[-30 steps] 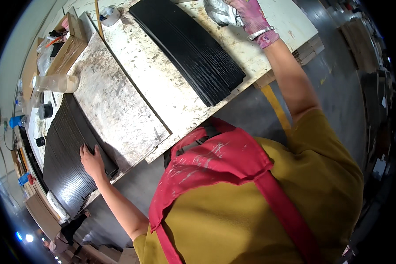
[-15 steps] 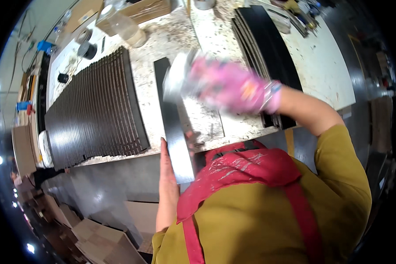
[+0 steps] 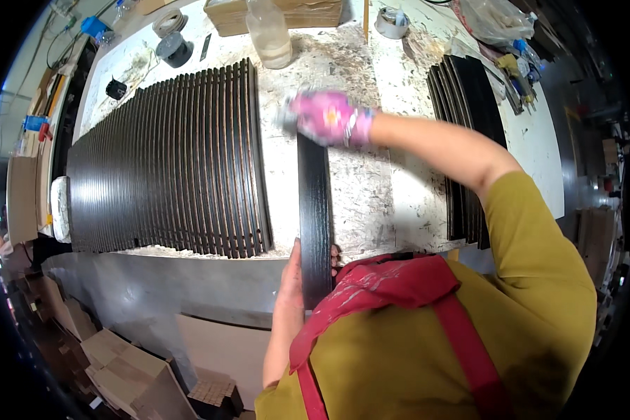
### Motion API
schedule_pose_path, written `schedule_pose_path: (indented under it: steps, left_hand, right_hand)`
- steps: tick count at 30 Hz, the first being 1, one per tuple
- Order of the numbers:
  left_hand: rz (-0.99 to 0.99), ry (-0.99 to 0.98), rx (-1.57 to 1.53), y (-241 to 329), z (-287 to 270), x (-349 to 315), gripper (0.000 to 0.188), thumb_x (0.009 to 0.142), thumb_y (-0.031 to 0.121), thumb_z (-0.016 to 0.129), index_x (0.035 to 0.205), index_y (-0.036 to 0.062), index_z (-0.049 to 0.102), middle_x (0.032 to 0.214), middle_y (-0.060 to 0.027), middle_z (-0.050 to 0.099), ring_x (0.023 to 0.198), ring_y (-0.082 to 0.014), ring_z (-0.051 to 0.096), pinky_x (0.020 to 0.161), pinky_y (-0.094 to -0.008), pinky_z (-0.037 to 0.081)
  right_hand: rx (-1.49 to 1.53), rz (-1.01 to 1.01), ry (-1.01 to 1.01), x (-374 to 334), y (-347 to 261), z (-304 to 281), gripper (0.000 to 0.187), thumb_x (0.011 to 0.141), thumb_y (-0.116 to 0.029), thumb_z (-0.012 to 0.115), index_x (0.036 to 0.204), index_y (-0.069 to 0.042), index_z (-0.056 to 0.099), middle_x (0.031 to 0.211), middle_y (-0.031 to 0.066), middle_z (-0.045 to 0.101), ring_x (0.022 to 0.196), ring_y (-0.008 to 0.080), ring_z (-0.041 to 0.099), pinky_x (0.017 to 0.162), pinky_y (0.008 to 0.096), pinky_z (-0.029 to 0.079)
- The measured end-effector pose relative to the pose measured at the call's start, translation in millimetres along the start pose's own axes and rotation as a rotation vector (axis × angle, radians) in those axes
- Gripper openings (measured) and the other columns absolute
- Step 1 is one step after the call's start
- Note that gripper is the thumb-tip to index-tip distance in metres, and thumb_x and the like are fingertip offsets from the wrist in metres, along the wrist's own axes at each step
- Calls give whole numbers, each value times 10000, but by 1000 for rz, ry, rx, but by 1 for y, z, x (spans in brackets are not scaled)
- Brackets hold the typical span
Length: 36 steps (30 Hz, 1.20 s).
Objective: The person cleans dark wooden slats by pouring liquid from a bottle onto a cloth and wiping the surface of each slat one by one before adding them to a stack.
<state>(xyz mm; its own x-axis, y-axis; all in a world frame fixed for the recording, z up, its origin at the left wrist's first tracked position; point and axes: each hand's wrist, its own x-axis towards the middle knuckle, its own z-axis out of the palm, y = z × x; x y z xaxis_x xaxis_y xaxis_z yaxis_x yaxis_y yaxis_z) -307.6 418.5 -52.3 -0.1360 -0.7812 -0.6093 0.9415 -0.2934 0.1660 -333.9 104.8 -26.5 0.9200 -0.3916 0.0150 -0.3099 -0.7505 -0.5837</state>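
A narrow black wooden board lies lengthwise in front of me, its near end jutting past the table edge. My bare left hand grips that near end, thumb along the left side and fingertips showing at the right. At the board's far end is my right hand, in a pink flowered glove and slightly blurred. It is closed on a pale grey wad, a pad or cloth too smeared to tell, pressed at or just over the board's top.
A long row of black boards stands packed on the left; a smaller black stack is at the right. Behind are a clear plastic bottle, a dark tub, a grey cup and a cardboard box. Cartons sit below.
My right hand has moved with the grey wad to the board's far end. My view has turned, so the board now appears straighter. The left hand keeps its grip.
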Motion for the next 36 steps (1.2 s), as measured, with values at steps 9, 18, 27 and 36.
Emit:
schedule_pose_path:
  steps: [9, 18, 27, 36]
  left_hand:
    - [-99, 1, 28, 17, 0, 11, 647, 922, 583, 333, 1162, 13, 522, 965, -118, 619, 784, -196, 596, 669, -301, 505]
    - [-182, -26, -117, 53, 26, 28, 435, 926, 380, 463, 1125, 6, 559, 973, -121, 638, 806, -222, 630, 681, -313, 544]
    - [101, 269, 74, 37, 57, 32, 503, 948, 437, 416, 1136, -18, 518, 932, -152, 607, 760, -228, 611, 632, -340, 560]
    - [190, 287, 66, 37, 57, 35, 443, 943, 419, 439, 1120, 24, 534, 963, -133, 626, 829, -208, 645, 634, -319, 560]
  right_hand:
    - [-361, 250, 120, 50, 76, -31, 254, 860, -252, 556, 1065, -112, 611, 907, 131, 654, 789, 282, 647, 715, 382, 524]
    - [71, -352, -68, -76, -59, 37, 279, 899, -199, 477, 1162, -179, 567, 997, 57, 615, 847, 197, 612, 664, 353, 530]
    - [-89, -514, 270, -90, -72, 25, 208, 802, -108, 518, 996, -139, 588, 869, 93, 623, 785, 244, 641, 711, 384, 533]
    - [-100, -305, 31, -106, -99, 16, 260, 761, -181, 586, 1009, -104, 560, 827, 145, 596, 726, 308, 626, 642, 402, 520]
